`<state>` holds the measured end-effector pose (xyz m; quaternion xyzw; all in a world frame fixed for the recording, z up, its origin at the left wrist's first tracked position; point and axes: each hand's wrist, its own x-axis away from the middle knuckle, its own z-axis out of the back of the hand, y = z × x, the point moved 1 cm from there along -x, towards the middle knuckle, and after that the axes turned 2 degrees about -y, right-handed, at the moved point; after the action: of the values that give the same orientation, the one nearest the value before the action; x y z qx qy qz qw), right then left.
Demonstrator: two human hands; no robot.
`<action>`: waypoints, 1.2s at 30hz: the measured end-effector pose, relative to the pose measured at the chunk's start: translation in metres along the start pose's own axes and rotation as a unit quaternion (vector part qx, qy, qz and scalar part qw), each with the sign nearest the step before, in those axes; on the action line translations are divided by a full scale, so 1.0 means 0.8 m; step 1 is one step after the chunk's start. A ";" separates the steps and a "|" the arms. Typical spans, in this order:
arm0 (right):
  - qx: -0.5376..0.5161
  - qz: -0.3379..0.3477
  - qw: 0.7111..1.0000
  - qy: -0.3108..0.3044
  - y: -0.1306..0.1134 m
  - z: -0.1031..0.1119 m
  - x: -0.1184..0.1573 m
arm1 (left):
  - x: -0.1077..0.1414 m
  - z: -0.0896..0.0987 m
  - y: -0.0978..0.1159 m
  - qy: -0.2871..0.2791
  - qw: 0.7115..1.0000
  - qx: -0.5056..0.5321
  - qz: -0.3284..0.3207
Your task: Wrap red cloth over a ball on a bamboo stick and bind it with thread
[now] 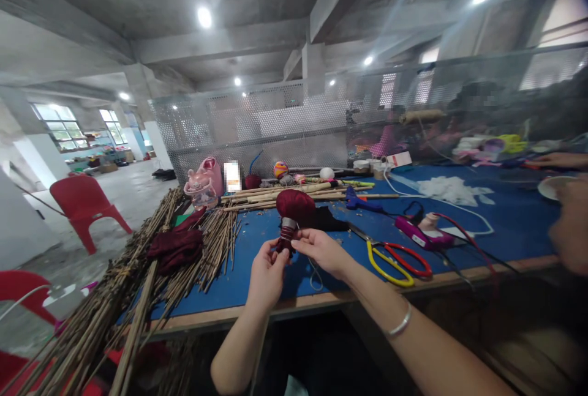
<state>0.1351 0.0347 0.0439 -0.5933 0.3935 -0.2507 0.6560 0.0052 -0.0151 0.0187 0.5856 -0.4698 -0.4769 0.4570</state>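
Near the middle of the blue table, a dark red fabric-covered ball (295, 207) stands above a narrow neck wrapped with a silvery band (289, 223). My left hand (269, 273) pinches the bottom of the dark red neck from the left. From the right, my right hand (319, 250) has its thumb and fingers closed on the same neck, just below the band. A thin pale loop of thread or wire (316, 278) hangs under my right hand. Black cloth (331, 220) lies behind the ball.
Scissors with yellow and red handles (399, 260) lie right of my hands, near a purple device (422, 234) and blue glue gun (362, 201). Thin sticks (215, 246) and dark red cloth (177, 248) are at left. Another person's hand (569, 231) is far right.
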 end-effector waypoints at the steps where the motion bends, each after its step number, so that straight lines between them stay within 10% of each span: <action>1: 0.031 0.003 0.999 0.013 -0.002 0.000 0.007 | 0.006 0.001 0.000 -0.002 1.000 0.026 0.016; 12: 0.019 -0.015 0.998 0.055 -0.012 -0.002 0.035 | 0.032 -0.004 0.005 0.005 0.994 0.104 0.016; 24: -0.195 -0.042 0.977 -0.075 0.002 -0.013 0.032 | 0.047 -0.007 0.001 -0.200 0.947 0.211 0.140; 30: -0.146 -0.070 0.987 0.017 0.017 -0.021 0.026 | 0.042 -0.002 -0.001 0.018 0.997 -0.071 -0.038; 36: -0.075 -0.030 0.996 0.029 0.029 -0.025 0.023 | 0.028 -0.008 -0.017 0.062 0.986 -0.110 -0.108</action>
<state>0.1255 0.0126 0.0173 -0.6450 0.4118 -0.2575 0.5900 0.0153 -0.0350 0.0030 0.6077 -0.3194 -0.5351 0.4923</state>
